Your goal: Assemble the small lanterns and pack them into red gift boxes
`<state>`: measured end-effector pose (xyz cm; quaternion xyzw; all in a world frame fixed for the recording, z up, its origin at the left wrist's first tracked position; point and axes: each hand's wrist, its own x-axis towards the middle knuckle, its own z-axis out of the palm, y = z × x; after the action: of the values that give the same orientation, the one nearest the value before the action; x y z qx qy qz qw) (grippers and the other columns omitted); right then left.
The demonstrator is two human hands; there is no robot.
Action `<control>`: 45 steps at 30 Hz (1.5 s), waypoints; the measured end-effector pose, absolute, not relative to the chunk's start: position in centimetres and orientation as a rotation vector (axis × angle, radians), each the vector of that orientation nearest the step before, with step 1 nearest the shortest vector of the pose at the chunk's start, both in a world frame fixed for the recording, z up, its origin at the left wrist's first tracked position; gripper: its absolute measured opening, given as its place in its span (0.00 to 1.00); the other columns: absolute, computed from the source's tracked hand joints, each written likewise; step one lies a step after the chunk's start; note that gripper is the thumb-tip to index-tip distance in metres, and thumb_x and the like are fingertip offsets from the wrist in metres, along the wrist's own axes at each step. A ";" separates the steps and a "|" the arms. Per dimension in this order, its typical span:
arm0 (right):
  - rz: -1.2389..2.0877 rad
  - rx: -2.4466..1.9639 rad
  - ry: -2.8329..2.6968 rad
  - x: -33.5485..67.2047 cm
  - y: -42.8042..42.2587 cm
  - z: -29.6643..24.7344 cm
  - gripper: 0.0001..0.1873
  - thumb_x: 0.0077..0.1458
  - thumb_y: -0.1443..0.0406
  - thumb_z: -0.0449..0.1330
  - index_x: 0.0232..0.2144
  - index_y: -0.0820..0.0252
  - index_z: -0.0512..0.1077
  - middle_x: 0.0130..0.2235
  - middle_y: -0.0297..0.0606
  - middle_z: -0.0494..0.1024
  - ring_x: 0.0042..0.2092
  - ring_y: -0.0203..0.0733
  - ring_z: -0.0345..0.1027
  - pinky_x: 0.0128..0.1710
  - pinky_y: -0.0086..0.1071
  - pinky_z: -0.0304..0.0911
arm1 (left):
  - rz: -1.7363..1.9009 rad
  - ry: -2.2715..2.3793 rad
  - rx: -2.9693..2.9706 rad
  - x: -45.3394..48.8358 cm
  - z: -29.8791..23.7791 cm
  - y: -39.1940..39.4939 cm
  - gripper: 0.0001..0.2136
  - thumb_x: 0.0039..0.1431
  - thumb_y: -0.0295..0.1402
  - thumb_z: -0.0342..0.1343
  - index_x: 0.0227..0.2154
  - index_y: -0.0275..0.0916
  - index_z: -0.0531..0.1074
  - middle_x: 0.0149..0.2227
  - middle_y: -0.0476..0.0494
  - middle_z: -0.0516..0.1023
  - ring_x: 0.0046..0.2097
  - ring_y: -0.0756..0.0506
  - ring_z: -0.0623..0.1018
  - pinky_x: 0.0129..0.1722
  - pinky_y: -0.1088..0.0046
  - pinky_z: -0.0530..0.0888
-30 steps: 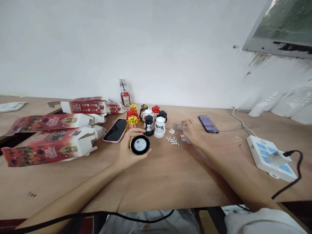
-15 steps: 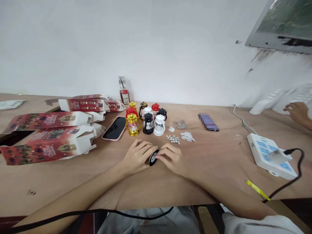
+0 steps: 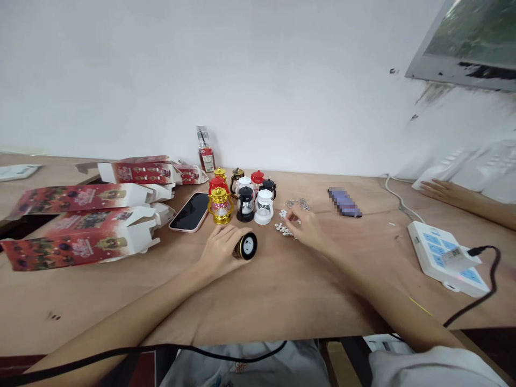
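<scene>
My left hand [image 3: 221, 250] is closed around a small black-and-gold lantern [image 3: 239, 248] tipped on its side. Its round base [image 3: 249, 246], with a white disc inside a black rim, faces right. Over the small parts on the table is my right hand [image 3: 307, 228], its thumb and forefinger curved and apart. Round silvery button cells [image 3: 282, 229] lie beneath its fingertips, and small white plastic pieces [image 3: 284, 213] are beside them, partly hidden by the hand. Behind are small metal parts [image 3: 298, 203]. Several mini lanterns in gold, black [image 3: 245, 205], white [image 3: 263, 207] and red stand together beyond my hands.
Red printed boxes [image 3: 91, 239] lie at left, near a phone [image 3: 189, 213]. A bottle [image 3: 206, 156] stands by the wall. Another phone [image 3: 345, 203], blurred, lies right of the parts. A power strip [image 3: 447, 258] with cables sits far right, below another person's hand [image 3: 443, 189].
My right hand has left the lantern's base and moved right and away from me to the small parts. The lantern's base has turned more toward me. The other person's hand has moved left.
</scene>
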<state>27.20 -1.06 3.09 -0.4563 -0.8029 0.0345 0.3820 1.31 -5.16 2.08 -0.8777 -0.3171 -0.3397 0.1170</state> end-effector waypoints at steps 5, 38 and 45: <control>0.134 -1.599 -2.070 28.3 3.5 3.1 0.06 0.55 0.68 0.55 0.28 0.61 0.72 0.30 0.38 0.78 0.33 0.39 0.70 0.34 0.29 0.60 | -0.984 -0.949 -2.584 1.3 2.0 -5.0 0.16 0.54 0.35 0.56 0.45 0.36 0.66 0.39 0.42 0.78 0.40 0.43 0.76 0.40 0.67 0.66; -0.063 -0.735 -1.937 20.9 -8.2 0.7 0.07 0.53 0.71 0.57 0.31 0.55 0.73 0.39 0.40 0.78 0.39 0.38 0.75 0.38 0.32 0.72 | -0.871 -0.861 -2.455 2.7 1.0 -5.8 0.17 0.62 0.36 0.48 0.49 0.31 0.66 0.38 0.37 0.78 0.38 0.41 0.75 0.35 0.65 0.66; -0.015 -0.769 -1.847 20.7 -8.3 0.4 0.07 0.47 0.73 0.58 0.26 0.56 0.71 0.34 0.37 0.77 0.35 0.37 0.74 0.35 0.29 0.71 | -0.861 -0.831 -2.446 3.4 0.8 -6.2 0.16 0.60 0.31 0.47 0.49 0.29 0.66 0.39 0.36 0.78 0.39 0.41 0.75 0.36 0.65 0.65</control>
<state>20.72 -8.32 0.41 -0.3235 -0.7769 -0.0065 0.5401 3.35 -6.16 0.78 -0.8787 -0.2984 -0.3094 0.2076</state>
